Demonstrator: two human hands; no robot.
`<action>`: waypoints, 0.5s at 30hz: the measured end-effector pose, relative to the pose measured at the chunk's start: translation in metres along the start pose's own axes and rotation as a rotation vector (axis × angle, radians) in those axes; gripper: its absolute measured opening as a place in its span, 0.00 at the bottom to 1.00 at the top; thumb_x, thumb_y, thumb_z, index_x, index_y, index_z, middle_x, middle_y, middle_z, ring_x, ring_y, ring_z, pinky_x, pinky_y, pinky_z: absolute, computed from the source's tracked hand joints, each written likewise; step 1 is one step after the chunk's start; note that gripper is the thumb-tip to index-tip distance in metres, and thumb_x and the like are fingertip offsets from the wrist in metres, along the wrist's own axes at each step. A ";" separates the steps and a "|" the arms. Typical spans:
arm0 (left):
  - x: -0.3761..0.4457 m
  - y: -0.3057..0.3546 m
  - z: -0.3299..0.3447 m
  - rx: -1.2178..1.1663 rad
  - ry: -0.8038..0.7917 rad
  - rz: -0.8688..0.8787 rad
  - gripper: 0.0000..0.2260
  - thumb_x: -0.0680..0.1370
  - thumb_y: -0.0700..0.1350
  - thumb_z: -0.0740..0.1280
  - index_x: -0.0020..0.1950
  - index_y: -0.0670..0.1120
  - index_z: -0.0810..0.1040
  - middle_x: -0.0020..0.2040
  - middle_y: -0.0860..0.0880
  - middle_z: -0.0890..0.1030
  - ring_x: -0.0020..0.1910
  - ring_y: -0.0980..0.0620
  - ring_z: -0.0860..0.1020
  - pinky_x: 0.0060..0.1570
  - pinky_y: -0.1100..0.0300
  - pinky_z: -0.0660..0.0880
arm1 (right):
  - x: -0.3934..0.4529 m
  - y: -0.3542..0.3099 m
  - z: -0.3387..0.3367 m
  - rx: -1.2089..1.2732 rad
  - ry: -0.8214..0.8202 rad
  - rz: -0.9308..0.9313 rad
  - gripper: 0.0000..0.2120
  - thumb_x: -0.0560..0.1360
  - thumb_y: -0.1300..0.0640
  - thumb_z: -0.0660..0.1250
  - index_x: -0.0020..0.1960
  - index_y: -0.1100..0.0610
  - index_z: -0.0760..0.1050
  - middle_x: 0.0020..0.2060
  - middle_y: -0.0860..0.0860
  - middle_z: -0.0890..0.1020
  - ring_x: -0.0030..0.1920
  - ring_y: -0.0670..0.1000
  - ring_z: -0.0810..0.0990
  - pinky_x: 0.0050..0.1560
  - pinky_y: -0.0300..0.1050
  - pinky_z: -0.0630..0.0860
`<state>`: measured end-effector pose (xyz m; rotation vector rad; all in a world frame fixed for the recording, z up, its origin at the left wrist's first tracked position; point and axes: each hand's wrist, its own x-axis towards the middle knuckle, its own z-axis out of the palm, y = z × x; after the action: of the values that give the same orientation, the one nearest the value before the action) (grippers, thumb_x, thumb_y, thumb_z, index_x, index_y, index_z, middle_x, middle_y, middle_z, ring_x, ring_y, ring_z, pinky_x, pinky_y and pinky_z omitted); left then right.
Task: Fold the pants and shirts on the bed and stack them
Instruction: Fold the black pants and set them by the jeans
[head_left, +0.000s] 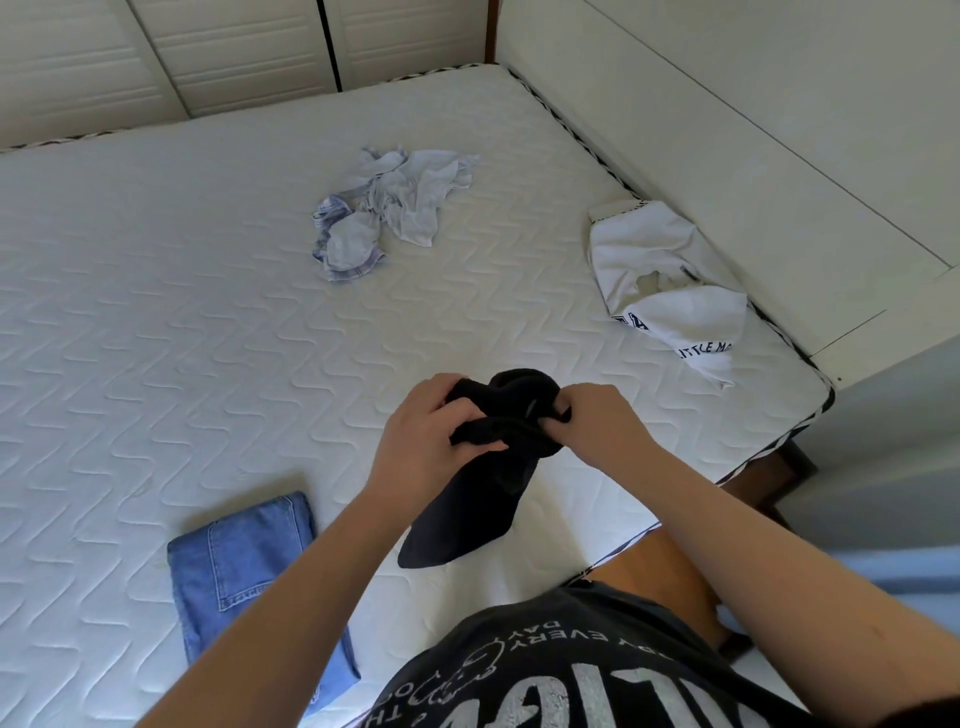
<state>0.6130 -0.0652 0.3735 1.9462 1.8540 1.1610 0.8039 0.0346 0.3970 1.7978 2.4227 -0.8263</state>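
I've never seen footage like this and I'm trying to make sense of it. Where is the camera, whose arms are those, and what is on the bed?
The one picture comes from a camera worn on a person's head, looking down, so the arms are the wearer's own. No machine is involved. Both hands, the left hand and the right hand, grip a bunched black garment above the mattress. On the mattress lie folded blue jeans near the person, a crumpled pale blue-and-white garment further away, and a white shirt with dark lettering by the right edge.
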 end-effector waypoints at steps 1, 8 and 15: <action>-0.002 -0.003 -0.002 -0.017 0.008 -0.053 0.12 0.68 0.53 0.78 0.41 0.47 0.81 0.51 0.58 0.75 0.48 0.55 0.76 0.45 0.63 0.72 | -0.001 0.001 -0.002 0.069 0.039 0.019 0.11 0.71 0.53 0.69 0.38 0.59 0.72 0.32 0.52 0.75 0.35 0.54 0.74 0.32 0.44 0.67; -0.010 -0.010 -0.005 -0.085 0.026 -0.165 0.14 0.71 0.60 0.71 0.39 0.58 0.67 0.46 0.66 0.71 0.46 0.69 0.73 0.42 0.77 0.68 | -0.007 -0.001 -0.010 0.365 0.162 0.153 0.09 0.72 0.56 0.65 0.43 0.55 0.65 0.38 0.55 0.81 0.32 0.49 0.84 0.28 0.40 0.72; -0.009 -0.010 -0.010 -0.088 -0.062 -0.202 0.11 0.72 0.67 0.62 0.48 0.64 0.67 0.50 0.77 0.71 0.47 0.77 0.71 0.39 0.75 0.70 | -0.010 -0.013 -0.022 0.490 0.121 0.078 0.14 0.77 0.60 0.55 0.50 0.47 0.77 0.39 0.49 0.82 0.27 0.46 0.83 0.26 0.29 0.71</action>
<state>0.6003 -0.0752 0.3701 1.6843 1.8826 1.0890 0.8024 0.0320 0.4244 2.1316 2.3436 -1.4436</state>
